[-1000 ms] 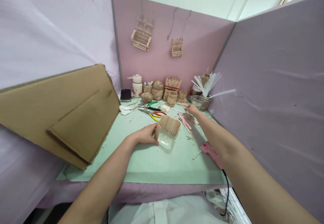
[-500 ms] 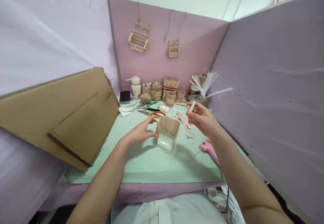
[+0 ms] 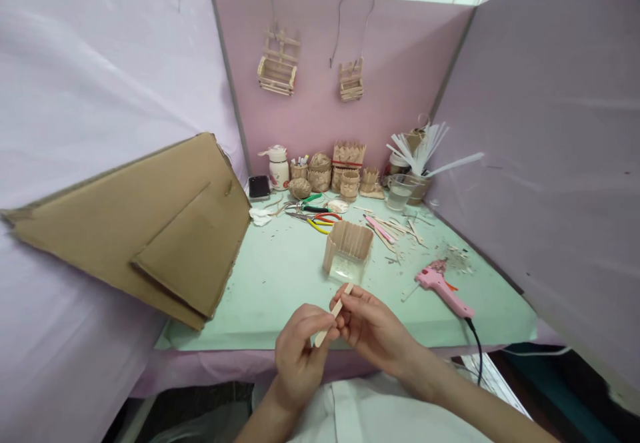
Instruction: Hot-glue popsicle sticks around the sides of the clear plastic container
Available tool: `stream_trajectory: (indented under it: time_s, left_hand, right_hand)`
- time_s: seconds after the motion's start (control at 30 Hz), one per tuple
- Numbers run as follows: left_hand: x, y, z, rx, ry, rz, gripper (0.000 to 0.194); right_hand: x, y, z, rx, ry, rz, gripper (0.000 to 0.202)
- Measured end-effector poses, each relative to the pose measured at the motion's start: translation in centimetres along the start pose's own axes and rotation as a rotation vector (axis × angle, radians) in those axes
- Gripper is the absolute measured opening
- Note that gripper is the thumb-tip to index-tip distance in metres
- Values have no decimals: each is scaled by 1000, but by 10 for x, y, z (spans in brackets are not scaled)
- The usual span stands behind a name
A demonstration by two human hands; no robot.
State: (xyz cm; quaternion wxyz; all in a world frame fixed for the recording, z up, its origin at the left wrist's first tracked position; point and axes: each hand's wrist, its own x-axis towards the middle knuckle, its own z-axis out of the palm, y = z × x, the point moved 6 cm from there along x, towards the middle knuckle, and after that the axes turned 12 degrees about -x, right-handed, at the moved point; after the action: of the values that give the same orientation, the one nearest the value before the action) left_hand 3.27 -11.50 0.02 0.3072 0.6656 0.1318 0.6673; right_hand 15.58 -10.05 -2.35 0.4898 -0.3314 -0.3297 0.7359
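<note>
A short wooden stick [image 3: 336, 311] is pinched between both hands near the table's front edge. My left hand [image 3: 304, 348] grips its lower end and my right hand [image 3: 373, 328] its upper end, with the fingertips of the two hands close together. Just beyond them stands a clear plastic container [image 3: 347, 267], with wooden sticks [image 3: 351, 239] lining its back and left sides; neither hand touches it. To the right, a pink glue gun [image 3: 443, 288] lies on the green table top, its cord running off the front edge.
Pliers and scissors [image 3: 320, 217] lie behind the container. Loose sticks and a pink cutter [image 3: 379, 228] are at the right. Along the back stand a white bottle [image 3: 279, 168], wooden pots [image 3: 349, 185] and a water cup [image 3: 399, 194]. Cardboard [image 3: 185, 243] leans at the left.
My left hand has let go of the container's side and come back toward my body. My right hand has brought the stick down to it, and both now hold it. The view has shifted.
</note>
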Motion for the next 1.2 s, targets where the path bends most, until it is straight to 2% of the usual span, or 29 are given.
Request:
stream_trajectory:
  time_s: [0.1,0.2,0.43,0.57,0.67,0.73,0.83,0.93,1.0,1.03,1.1,1.2]
  left_hand:
    - [-9,-8,-8,18,110,-81,21]
    - [-16,-13,-12,34,192,-164,20]
    - [-12,-4,-8,44,199,-117,19]
    - [-15,-4,-9,-20,180,-96,24]
    - [-16,-2,-11,-38,175,-79,26]
    - [-14,0,-14,-34,186,-66,25]
    - [-10,1,-21,-7,225,-60,23]
    - [-4,-4,-26,30,255,-67,21]
    - [0,-12,-27,53,272,-78,20]
    - [1,-16,-27,66,282,-86,19]
    - [2,-24,-26,94,303,-108,17]
    - [1,-36,-22,123,309,-152,12]
  right_hand:
    - [-2,6,-7,53,42,29,24]
    - [-3,3,-16,65,108,-4,27]
    - [-8,8,-28,82,198,47,37]
    - [-7,14,-28,81,181,86,37]
    - [-6,18,-27,-11,160,85,36]
    - [-9,13,-27,-216,152,35,37]
    - [-20,-17,-32,-789,209,-162,39]
    - [-39,-69,-53,-1402,395,-366,27]
    - [-54,-103,-78,-1655,562,-412,25]
    - [-61,-117,-93,-1769,660,-391,27]
    - [-70,-135,-122,-1993,766,-245,26]
    - [-77,-137,-157,-2209,775,113,27]
